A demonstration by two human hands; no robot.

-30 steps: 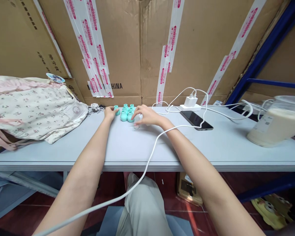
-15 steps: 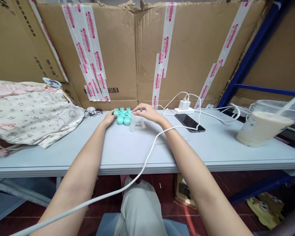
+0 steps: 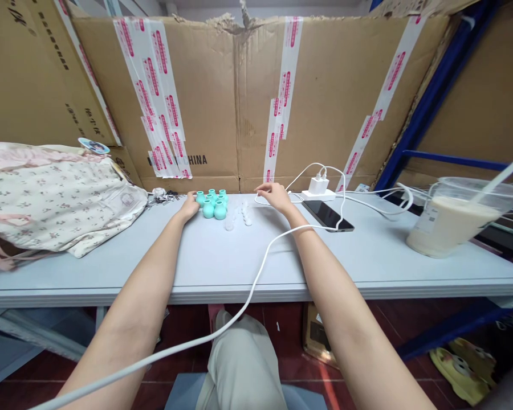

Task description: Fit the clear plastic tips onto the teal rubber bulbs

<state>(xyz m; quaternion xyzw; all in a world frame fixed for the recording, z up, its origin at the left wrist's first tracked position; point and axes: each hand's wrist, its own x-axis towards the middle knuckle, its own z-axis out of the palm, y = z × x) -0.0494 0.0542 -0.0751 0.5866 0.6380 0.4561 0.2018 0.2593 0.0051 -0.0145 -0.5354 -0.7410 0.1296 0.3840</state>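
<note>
A cluster of small turquoise pots with round bellies and narrow necks stands on the grey-white table. My left hand rests at the left side of the cluster, fingertips against or very close to the nearest pot; its fingers are partly hidden, and no grip shows. Right of the pots lie clear plastic pieces, small and hard to make out, in two short rows. Beyond them, my right hand hovers low over the table near a white cable, fingers loosely extended leftward with nothing visible in them.
A white cable crosses in front, over my right forearm. At right are a phone, a charger on a power strip and a cup of milky drink. A floral bag lies left; taped cardboard stands behind.
My right hand has moved right, away from the pots and the clear pieces, which now show more fully. My left hand stays beside the pots. The view has tilted slightly upward.
</note>
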